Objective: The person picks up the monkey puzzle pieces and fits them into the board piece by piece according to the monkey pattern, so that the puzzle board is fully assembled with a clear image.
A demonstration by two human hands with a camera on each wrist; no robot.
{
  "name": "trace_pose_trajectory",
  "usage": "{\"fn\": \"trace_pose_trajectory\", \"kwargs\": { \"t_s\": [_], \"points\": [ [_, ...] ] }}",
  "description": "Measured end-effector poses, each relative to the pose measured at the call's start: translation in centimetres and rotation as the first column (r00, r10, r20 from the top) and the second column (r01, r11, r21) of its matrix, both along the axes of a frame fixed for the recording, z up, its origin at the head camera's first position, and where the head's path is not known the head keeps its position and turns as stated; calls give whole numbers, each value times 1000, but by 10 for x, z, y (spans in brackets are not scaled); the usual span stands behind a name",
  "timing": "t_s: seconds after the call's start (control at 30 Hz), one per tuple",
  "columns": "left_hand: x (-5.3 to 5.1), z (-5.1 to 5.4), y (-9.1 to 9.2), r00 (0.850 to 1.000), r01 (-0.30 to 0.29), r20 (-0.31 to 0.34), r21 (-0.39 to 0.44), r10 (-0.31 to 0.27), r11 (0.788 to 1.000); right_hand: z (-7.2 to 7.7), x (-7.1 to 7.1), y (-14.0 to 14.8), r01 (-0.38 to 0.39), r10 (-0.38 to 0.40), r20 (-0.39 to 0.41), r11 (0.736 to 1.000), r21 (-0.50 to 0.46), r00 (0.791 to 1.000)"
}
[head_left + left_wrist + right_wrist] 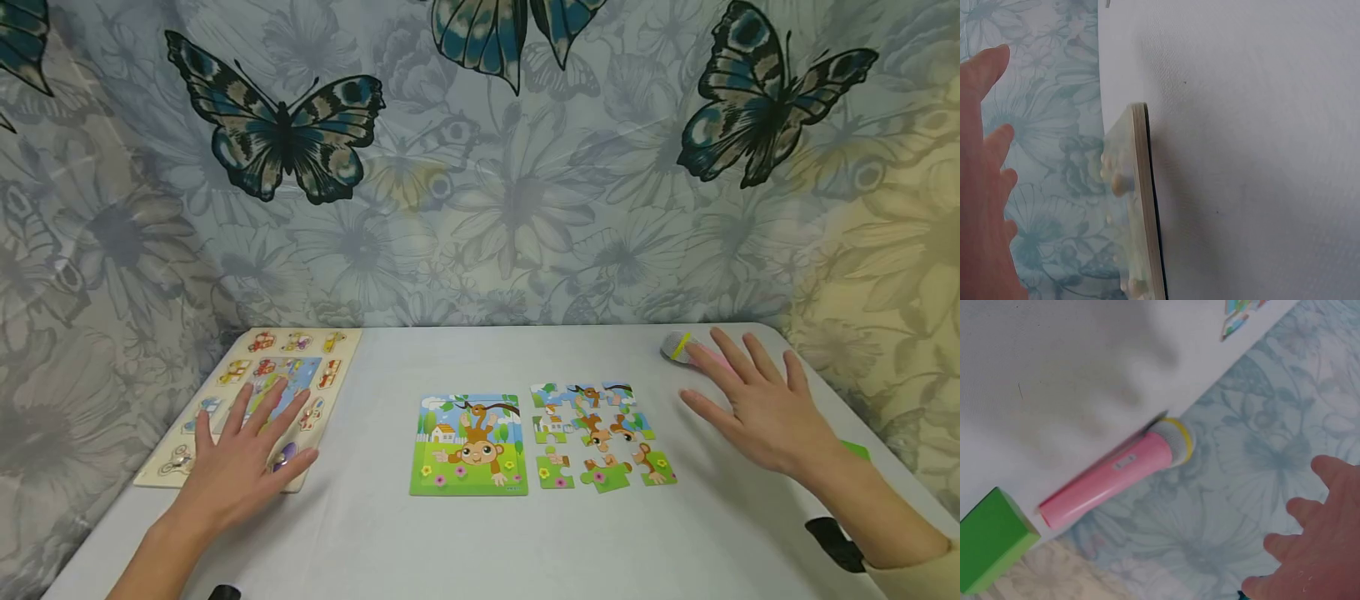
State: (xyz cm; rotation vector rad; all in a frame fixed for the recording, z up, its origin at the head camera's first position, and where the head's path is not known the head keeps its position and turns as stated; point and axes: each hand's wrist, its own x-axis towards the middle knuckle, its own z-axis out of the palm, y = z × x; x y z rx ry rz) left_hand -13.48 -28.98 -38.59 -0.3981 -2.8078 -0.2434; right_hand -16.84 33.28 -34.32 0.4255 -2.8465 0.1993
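My left hand (243,454), fingers spread and holding nothing, is over a wooden knob puzzle board (317,346) with vehicle pictures. The left wrist view shows this board (1141,200) edge-on, its knobs standing up, and my fingers (999,140) apart from it. On the right, my right hand (765,408) is spread too, with nothing in it. Nearest to it lies a pink toy microphone (1110,481) with a grey head and yellow band, partly hidden by that hand in the head view. At the table's middle is a square monkey picture (468,446), beside several separated jigsaw pieces (600,437).
A green block (997,540) lies near the microphone's handle end, mostly covered by my right arm in the head view. A black object (835,544) shows beside the right wrist. Behind the white table (450,546) hangs a butterfly-and-flower backdrop (517,200).
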Motion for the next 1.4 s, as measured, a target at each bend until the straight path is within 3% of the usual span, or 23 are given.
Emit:
{"fn": "trace_pose_trajectory", "kwargs": {
  "t_s": [0.53,0.9,1.4],
  "points": [
    [1,1,-1,1000,-8,-21,-27,7,1000,-3,5,-1,0,0,-12,1000,-8,1000],
    [6,3,1,1000,-12,-20,-61,11,998,-10,3,-4,-17,17,16,1000,8,1000],
    [3,1,5,999,-5,-43,-84,1,996,-15,0,-2,-15,15,12,1000,13,1000]
  ]
}}
